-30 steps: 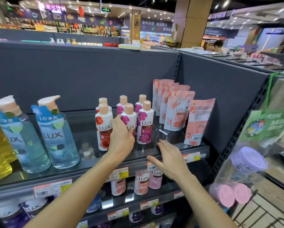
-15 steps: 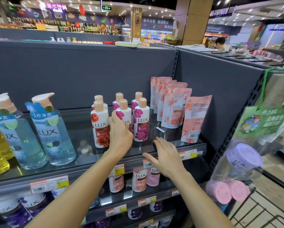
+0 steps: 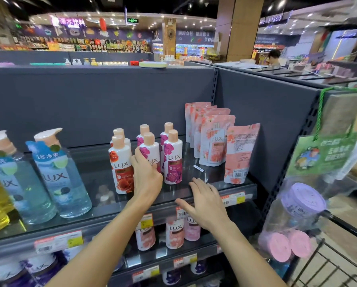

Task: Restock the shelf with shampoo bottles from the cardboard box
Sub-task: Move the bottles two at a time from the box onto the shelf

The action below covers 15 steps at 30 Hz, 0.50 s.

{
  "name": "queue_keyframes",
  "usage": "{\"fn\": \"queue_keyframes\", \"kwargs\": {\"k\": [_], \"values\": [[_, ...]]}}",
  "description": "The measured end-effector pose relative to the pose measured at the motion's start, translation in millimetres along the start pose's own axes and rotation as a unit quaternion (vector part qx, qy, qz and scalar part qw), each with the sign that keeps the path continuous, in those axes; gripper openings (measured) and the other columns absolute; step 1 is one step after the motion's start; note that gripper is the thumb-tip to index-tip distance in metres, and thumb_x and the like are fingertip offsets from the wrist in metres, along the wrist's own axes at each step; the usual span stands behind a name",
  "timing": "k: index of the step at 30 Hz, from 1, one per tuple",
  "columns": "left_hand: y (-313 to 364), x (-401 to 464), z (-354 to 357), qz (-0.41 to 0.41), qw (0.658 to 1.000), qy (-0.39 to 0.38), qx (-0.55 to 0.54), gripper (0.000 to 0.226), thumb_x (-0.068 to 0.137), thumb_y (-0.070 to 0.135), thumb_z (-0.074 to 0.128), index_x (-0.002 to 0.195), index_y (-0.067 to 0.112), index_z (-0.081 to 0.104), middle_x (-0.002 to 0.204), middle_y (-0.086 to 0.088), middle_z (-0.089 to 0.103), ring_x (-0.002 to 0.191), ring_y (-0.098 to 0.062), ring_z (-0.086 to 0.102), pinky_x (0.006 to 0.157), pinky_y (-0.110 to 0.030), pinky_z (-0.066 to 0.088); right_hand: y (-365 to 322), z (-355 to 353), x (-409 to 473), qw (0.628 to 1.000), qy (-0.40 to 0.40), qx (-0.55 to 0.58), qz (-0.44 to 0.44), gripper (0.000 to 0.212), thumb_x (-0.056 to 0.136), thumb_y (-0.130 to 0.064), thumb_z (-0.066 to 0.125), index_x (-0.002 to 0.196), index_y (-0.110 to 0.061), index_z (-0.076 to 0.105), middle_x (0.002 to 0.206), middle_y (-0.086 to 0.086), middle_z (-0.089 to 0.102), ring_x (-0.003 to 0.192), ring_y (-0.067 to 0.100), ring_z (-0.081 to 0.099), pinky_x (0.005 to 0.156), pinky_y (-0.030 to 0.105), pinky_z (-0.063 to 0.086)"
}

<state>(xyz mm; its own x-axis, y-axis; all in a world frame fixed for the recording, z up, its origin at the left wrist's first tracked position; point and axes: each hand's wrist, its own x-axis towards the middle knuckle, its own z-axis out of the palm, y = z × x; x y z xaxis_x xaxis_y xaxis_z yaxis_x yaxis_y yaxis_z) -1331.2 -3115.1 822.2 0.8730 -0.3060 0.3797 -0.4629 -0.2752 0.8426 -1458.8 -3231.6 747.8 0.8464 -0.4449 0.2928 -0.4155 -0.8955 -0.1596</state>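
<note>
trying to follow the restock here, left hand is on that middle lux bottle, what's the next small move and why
Probably let go and draw the left hand back. The middle front bottle it grips already stands upright on the shelf, level with the red-flower bottle and the pink-flower bottle. The right hand lies open at the shelf edge, holding nothing, so fetching another bottle seems next.

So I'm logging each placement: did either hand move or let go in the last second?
Hardly. The left hand still grips the middle front LUX bottle on the shelf; the right hand stays flat at the shelf's front edge. The bottles and refill pouches haven't shifted.
</note>
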Motion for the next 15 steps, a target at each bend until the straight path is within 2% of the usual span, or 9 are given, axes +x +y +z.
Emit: {"fn": "queue_keyframes", "kwargs": {"k": [4,7,10,12,15], "values": [[-5.0,2.7,0.7,0.009,1.0,-0.003,0.011,0.053,0.088,-0.002,0.056,0.132,0.012,0.032,0.119,-0.007,0.041,0.096,-0.016,0.048,0.083,-0.033,0.045,0.3,0.2,0.7,1.0,0.008,0.002,0.0,0.086,0.088,-0.075,0.027,0.143,-0.012,0.046,0.153,0.006,0.042,0.144,0.019,0.032,0.119,0.039,0.022],[-8.2,2.8,1.4,0.003,1.0,-0.004,0.007,0.062,0.089,0.001,0.056,0.142,0.01,0.024,0.129,-0.01,0.042,0.108,-0.019,0.049,0.09,-0.033,0.044,0.7,0.9,1.0,1.0,0.009,0.003,0.001,0.087,0.087,-0.075,0.025,0.143,-0.011,0.047,0.153,0.006,0.042,0.144,0.019,0.032,0.119,0.04,0.023],[-8.9,2.9,2.1,0.003,1.0,-0.003,-0.005,0.073,0.088,0.001,0.057,0.146,0.014,0.016,0.133,-0.01,0.044,0.117,-0.024,0.05,0.1,-0.045,0.047,0.8,0.1,0.4,1.0,0.012,0.007,0.0,0.086,0.088,-0.074,0.027,0.143,-0.011,0.046,0.153,0.006,0.042,0.145,0.019,0.032,0.118,0.039,0.021],[-9.2,2.7,1.8,-0.002,1.0,-0.005,-0.005,0.077,0.088,0.001,0.057,0.147,0.023,0.013,0.132,-0.009,0.045,0.118,-0.026,0.051,0.099,-0.051,0.049,1.0,-0.6,-0.1,1.0,0.005,0.006,-0.001,0.086,0.088,-0.074,0.027,0.144,-0.013,0.044,0.155,0.004,0.039,0.145,0.018,0.029,0.119,0.038,0.019],[-9.1,1.6,0.3,-0.001,1.0,-0.009,-0.006,0.076,0.088,0.003,0.056,0.146,0.03,0.015,0.127,-0.009,0.049,0.114,-0.028,0.055,0.094,-0.052,0.052,1.2,-1.1,-0.1,1.0,0.005,0.007,-0.001,0.085,0.088,-0.074,0.027,0.145,-0.014,0.043,0.155,0.003,0.038,0.146,0.017,0.028,0.119,0.037,0.018]]}}
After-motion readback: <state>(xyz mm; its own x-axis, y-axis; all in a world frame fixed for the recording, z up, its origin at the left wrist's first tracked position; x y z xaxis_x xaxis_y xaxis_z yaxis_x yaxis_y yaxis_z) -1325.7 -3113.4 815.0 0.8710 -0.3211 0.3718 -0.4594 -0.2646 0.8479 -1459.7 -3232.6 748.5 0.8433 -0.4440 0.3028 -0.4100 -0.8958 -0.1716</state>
